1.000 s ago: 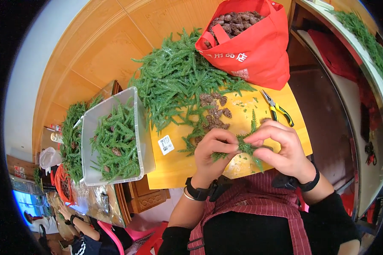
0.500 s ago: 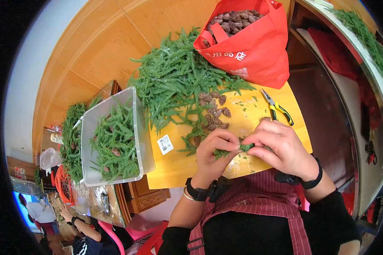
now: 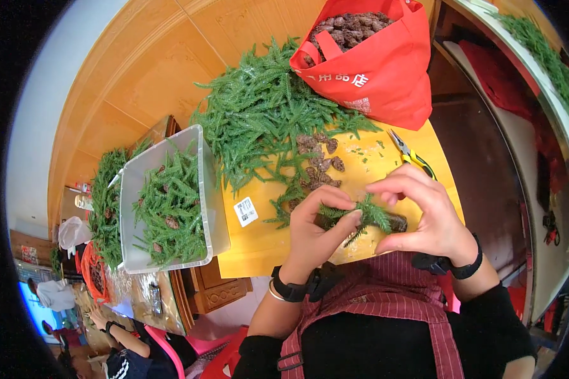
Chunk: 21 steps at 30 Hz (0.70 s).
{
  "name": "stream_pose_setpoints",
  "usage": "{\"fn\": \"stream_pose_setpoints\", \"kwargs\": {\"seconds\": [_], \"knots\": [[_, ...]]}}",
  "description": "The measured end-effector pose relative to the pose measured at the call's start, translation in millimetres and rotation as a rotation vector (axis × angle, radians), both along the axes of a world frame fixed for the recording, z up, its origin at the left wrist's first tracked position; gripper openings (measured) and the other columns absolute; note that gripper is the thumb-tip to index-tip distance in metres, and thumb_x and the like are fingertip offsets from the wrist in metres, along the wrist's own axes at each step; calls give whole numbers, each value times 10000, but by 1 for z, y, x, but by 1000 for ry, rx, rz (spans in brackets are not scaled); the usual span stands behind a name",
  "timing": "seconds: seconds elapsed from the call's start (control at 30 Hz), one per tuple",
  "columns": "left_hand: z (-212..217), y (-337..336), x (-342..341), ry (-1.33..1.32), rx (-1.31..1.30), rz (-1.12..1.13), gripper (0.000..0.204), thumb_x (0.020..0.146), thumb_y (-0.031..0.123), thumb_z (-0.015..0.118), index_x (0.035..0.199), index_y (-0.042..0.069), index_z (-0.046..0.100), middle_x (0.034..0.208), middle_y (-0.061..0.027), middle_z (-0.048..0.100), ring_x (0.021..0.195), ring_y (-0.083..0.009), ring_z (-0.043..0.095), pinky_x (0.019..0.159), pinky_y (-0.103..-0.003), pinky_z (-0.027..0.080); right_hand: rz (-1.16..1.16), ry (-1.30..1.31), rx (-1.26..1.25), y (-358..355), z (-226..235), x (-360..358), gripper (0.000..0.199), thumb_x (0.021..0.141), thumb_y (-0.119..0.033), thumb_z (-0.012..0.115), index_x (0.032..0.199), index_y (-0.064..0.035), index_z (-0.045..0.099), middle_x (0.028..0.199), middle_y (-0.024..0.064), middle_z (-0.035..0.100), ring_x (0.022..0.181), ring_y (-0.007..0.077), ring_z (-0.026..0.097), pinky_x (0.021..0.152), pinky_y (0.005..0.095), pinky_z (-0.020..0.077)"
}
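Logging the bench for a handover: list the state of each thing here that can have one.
Red bag: open, full of brown cones.
Clear plastic bin: lidless, partly filled with green sprigs.
Pliers: lying untouched on the yellow table.
Green sprig: pinched between left hand and right hand.

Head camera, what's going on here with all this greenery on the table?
A person in a striped apron is working a small green sprig between both hands, the left hand and right hand pinching it just above the yellow table. A big pile of green sprigs and some loose pine cones lie ahead of them. A red bag full of cones stands at the far edge, yellow-handled pliers lie beside it, and a clear bin to the left holds more sprigs.
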<state>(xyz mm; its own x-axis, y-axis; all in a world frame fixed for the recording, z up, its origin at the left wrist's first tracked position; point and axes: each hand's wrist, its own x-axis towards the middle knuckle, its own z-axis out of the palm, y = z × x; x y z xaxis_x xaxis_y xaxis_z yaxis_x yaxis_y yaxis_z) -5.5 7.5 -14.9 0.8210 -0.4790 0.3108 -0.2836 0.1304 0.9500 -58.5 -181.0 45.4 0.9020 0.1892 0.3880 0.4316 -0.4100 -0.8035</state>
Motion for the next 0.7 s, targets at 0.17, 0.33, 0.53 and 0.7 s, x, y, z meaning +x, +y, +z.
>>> {"fn": "stream_pose_setpoints", "kwargs": {"seconds": [0.17, 0.33, 0.53, 0.7], "knots": [[15, -7, -7, 258, -99, 12, 130, 763, -76, 596, 849, -18, 518, 902, -93, 520, 649, -121, 574, 540, -222, 488, -89, -161, -104, -3, -8, 2, 444, 603, -176, 775, 988, -28, 608, 839, 87, 561, 793, 230, 563, 702, 313, 444], [13, -6, -7, 286, -126, 23, 128, 777, -42, 625, 869, -13, 541, 867, -50, 533, 683, -80, 573, 555, -187, 488, -128, -104, -192, 10, -3, -4, 283, 665, -93, 699, 922, -18, 609, 842, 124, 586, 786, 275, 577, 688, 335, 454], [19, -6, -6, 388, -109, -74, 170, 761, -69, 606, 897, -16, 517, 900, -89, 522, 674, -127, 577, 565, -228, 493, -182, -106, -128, 8, -16, 0, 127, 692, -44, 657, 794, 4, 597, 738, 118, 578, 730, 275, 582, 647, 325, 450], [15, -3, -5, 329, -76, -144, 247, 744, -85, 612, 951, 1, 510, 957, -64, 524, 754, -139, 583, 684, -267, 510, -203, -55, -74, 7, -20, 2, 107, 730, -95, 651, 792, -27, 596, 706, 118, 563, 692, 288, 572, 625, 336, 444]]}}
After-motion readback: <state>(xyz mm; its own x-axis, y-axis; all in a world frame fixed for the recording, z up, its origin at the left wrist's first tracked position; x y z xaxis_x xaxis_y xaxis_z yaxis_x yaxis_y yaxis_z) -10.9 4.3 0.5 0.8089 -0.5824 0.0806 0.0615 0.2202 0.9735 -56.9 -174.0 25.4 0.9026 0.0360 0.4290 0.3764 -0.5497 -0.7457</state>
